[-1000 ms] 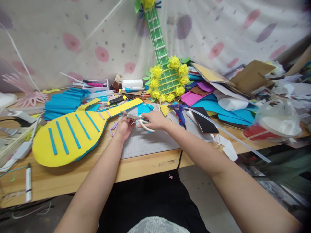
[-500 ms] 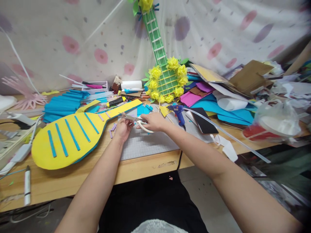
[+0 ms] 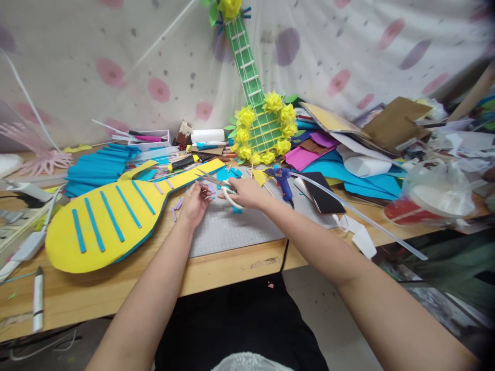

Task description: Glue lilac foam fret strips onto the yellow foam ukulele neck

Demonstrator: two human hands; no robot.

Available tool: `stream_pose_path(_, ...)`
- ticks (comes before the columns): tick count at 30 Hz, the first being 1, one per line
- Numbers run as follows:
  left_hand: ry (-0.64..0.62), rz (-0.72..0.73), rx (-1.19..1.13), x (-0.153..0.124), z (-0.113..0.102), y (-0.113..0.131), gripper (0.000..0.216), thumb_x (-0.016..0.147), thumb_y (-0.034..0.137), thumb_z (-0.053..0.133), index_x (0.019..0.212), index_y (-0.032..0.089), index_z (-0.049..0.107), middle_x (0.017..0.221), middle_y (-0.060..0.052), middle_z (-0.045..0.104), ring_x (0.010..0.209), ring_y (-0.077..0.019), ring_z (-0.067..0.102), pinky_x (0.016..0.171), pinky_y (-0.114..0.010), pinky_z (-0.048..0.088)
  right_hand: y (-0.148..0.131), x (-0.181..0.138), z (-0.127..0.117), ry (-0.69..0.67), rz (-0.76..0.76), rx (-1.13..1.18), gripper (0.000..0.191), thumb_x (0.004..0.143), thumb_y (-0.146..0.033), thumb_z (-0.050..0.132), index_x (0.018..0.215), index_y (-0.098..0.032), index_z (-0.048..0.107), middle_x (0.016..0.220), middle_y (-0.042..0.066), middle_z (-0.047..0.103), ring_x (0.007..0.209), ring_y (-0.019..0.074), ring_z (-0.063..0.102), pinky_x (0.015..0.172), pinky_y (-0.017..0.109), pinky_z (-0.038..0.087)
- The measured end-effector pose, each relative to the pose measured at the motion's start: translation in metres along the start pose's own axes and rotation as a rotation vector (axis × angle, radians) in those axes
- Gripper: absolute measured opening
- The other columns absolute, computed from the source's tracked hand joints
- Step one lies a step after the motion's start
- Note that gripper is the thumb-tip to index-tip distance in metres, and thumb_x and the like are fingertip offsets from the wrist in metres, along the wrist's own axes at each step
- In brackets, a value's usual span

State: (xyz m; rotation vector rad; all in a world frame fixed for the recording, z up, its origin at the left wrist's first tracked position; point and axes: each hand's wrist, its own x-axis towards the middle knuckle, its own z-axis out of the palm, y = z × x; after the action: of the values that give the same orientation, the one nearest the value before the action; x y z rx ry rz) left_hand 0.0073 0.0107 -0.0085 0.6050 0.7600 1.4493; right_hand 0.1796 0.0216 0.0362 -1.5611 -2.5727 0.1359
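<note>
My right hand [image 3: 245, 192] grips a pair of scissors [image 3: 231, 198] with pale handles; the metal blades point left and stand a little apart. Just below the blade tips, my left hand [image 3: 194, 203] has its fingers curled together, and whatever they pinch is too small to make out. Left of it lies a yellow guitar-shaped cutout [image 3: 102, 219] with blue edges, blue strips on its body and small lilac strips on its neck. Small lilac pieces [image 3: 177, 207] are scattered between cutout and left hand. Under both hands is a grey cutting mat [image 3: 235, 232], with blue scraps [image 3: 228, 174] on it.
A green paper guitar [image 3: 247, 67] with yellow flowers leans at the back. To the right are a blue glue gun [image 3: 283, 184], a phone [image 3: 323, 192], stacked coloured sheets [image 3: 351, 180] and a bagged tub [image 3: 425, 201]. A marker [image 3: 37, 301] lies front left.
The scissor blades have come away from my left fingers and now sit above them. My left hand has turned slightly, its fingers still curled. The whole view has shifted a little.
</note>
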Motion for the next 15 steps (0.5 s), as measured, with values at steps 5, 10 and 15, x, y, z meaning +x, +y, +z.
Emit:
stream_pose_path(5,-0.002,-0.031,-0.033,0.001,0.000,0.000,0.016,0.074,0.026,0.064,0.072,0.015,0.052,0.067,0.003,0.053,0.054,-0.0057,0.052,0.047,-0.017,0.043,0.000,-0.001,0.005,0.020,-0.010,0.009,0.067,0.077,-0.075,0.024,0.096,-0.019,0.056,0.090,0.009,0.067,0.081,0.0233,0.061,0.061,0.026,0.033)
stream_pose_path(10,0.004,-0.043,-0.022,0.000,0.003,0.001,0.012,0.075,0.021,0.062,0.070,0.015,0.053,0.063,0.003,0.052,0.052,-0.0054,0.051,0.045,-0.016,0.042,0.001,0.000,0.016,0.014,-0.040,0.009,0.066,0.076,-0.075,0.027,0.097,-0.020,0.057,0.089,0.008,0.067,0.079,0.0220,0.061,0.060,0.026,0.032)
stream_pose_path(15,0.012,-0.032,-0.022,0.000,0.002,0.001,0.013,0.076,0.024,0.062,0.072,0.014,0.054,0.063,0.003,0.055,0.051,-0.0045,0.052,0.045,-0.015,0.043,0.001,0.002,0.020,0.012,-0.030,-0.002,0.066,0.077,-0.074,0.025,0.091,-0.021,0.060,0.085,0.008,0.068,0.078,0.0225,0.062,0.061,0.027,0.033)
